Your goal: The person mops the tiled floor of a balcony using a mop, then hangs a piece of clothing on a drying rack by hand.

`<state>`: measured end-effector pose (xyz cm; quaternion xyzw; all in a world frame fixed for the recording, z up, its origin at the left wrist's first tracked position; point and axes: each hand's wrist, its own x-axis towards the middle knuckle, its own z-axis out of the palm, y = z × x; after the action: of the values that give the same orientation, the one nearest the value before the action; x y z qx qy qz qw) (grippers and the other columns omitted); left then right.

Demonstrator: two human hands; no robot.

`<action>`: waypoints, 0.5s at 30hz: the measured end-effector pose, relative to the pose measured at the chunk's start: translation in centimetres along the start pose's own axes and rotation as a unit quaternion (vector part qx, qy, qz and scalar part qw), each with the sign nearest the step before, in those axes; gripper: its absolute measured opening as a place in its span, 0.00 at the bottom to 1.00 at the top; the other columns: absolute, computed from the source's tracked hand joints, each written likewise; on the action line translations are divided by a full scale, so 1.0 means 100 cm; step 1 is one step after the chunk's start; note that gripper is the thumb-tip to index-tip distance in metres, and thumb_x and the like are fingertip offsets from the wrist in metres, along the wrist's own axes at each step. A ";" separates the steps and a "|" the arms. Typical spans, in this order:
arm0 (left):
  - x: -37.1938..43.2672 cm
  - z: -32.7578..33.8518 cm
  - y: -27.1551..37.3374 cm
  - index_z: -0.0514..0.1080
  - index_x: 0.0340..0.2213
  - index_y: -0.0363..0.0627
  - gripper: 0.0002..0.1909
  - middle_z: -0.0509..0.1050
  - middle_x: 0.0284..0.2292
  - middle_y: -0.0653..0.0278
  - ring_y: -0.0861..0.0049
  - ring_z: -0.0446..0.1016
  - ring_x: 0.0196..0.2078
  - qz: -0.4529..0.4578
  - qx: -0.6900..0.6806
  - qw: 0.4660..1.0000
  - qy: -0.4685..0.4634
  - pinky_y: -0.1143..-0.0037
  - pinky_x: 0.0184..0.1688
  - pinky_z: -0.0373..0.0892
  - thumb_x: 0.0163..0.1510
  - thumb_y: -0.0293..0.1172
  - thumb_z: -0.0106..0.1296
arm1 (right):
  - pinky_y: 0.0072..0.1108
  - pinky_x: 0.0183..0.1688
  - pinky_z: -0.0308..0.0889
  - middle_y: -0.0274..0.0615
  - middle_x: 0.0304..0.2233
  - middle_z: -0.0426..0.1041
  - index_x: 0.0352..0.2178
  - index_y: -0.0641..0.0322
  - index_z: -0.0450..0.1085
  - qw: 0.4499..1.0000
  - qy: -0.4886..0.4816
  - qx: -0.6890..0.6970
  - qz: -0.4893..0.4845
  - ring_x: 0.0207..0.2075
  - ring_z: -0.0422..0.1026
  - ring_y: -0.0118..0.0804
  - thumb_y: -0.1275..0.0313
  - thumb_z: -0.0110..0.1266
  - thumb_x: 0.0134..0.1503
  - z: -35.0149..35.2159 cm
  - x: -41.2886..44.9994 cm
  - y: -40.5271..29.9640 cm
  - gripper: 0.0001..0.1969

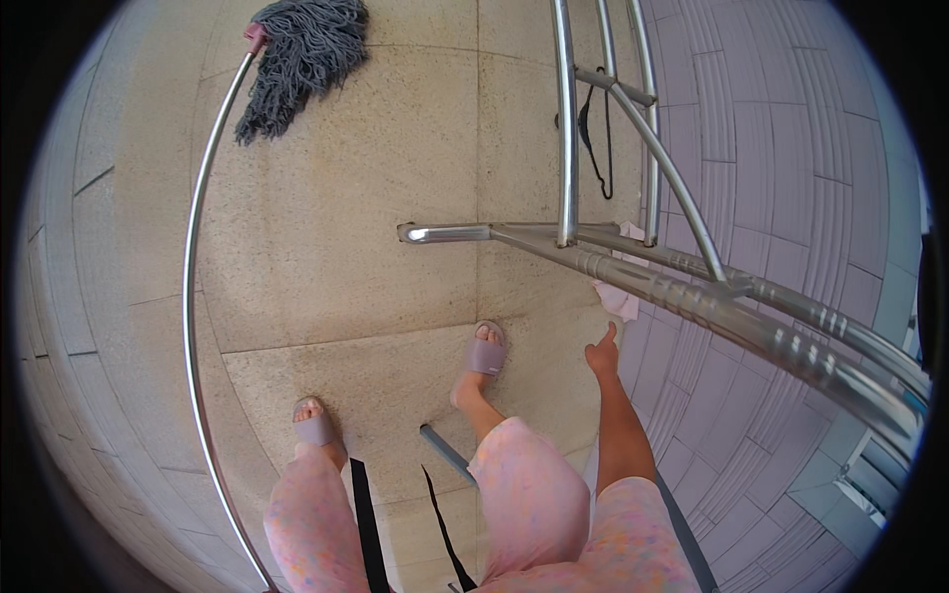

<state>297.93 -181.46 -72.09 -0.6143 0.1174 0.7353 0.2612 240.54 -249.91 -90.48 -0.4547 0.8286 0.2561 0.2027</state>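
My right hand [603, 353] reaches forward low beside the tiled wall. Its index finger points out and another digit sticks out to the side; nothing shows in it. Just beyond the fingertip, a pale pink cloth [617, 299] lies at the foot of the wall, partly behind a metal rack; whether the finger touches it I cannot tell. My left hand is out of view. On the left, a string mop with a grey head [311, 67] rests on the floor, and its long metal handle [190, 296] runs down to the bottom edge of the view.
The stainless steel tube rack [667, 289] stands at the right, one foot [445, 234] jutting across the floor. Behind its uprights is a black clothes hanger [586, 126]. A grey bar [447, 452] sticks out near my right leg. Black straps [368, 519] hang before me.
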 end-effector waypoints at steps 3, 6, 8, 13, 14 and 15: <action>-0.005 0.005 0.000 0.65 0.27 0.41 0.23 0.68 0.18 0.61 0.76 0.65 0.19 0.054 0.019 0.990 0.132 0.76 0.18 0.62 0.26 0.39 0.57 | 0.33 0.38 0.58 0.59 0.30 0.64 0.47 0.63 0.44 0.998 0.055 0.019 -0.032 0.34 0.63 0.56 0.74 0.43 0.35 0.014 0.062 0.003 0.33; 0.003 -0.002 0.063 0.66 0.27 0.41 0.23 0.69 0.19 0.61 0.76 0.65 0.19 0.001 -0.076 0.979 0.190 0.78 0.17 0.62 0.25 0.39 0.58 | 0.30 0.40 0.57 0.57 0.33 0.64 0.46 0.67 0.45 0.891 0.239 -0.060 -0.381 0.37 0.62 0.53 0.73 0.44 0.37 0.033 0.128 0.004 0.32; 0.026 -0.032 0.159 0.66 0.26 0.41 0.23 0.69 0.19 0.61 0.76 0.65 0.18 -0.071 -0.150 0.970 0.177 0.79 0.16 0.62 0.26 0.39 0.57 | 0.30 0.45 0.53 0.55 0.40 0.59 0.49 0.53 0.33 0.974 0.069 -0.041 -0.210 0.42 0.59 0.50 0.72 0.45 0.39 0.043 0.167 0.012 0.38; 0.044 -0.073 0.229 0.67 0.26 0.40 0.21 0.69 0.19 0.60 0.76 0.65 0.17 -0.100 -0.155 0.971 0.153 0.80 0.14 0.61 0.27 0.39 0.57 | 0.31 0.48 0.50 0.54 0.43 0.57 0.50 0.47 0.28 0.996 -0.022 -0.060 -0.057 0.45 0.57 0.49 0.71 0.45 0.40 0.062 0.233 0.056 0.41; 0.046 -0.084 0.234 0.67 0.26 0.40 0.21 0.69 0.18 0.60 0.76 0.65 0.17 -0.106 -0.137 0.974 0.143 0.80 0.14 0.60 0.28 0.39 0.56 | 0.31 0.48 0.49 0.54 0.43 0.56 0.50 0.46 0.28 0.997 -0.030 -0.063 -0.023 0.45 0.57 0.49 0.71 0.46 0.40 0.065 0.239 0.073 0.41; 0.041 -0.068 0.225 0.67 0.26 0.40 0.21 0.69 0.18 0.60 0.76 0.64 0.16 -0.118 -0.153 0.970 0.145 0.80 0.14 0.60 0.28 0.39 0.56 | 0.31 0.48 0.49 0.54 0.43 0.56 0.50 0.46 0.28 0.997 -0.032 -0.063 -0.036 0.45 0.57 0.49 0.72 0.46 0.40 0.069 0.246 0.052 0.41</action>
<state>291.27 -202.66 -80.90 -0.7568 -0.0332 0.6112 0.2291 224.42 -259.35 -108.63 -0.4875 0.7873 0.3147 0.2087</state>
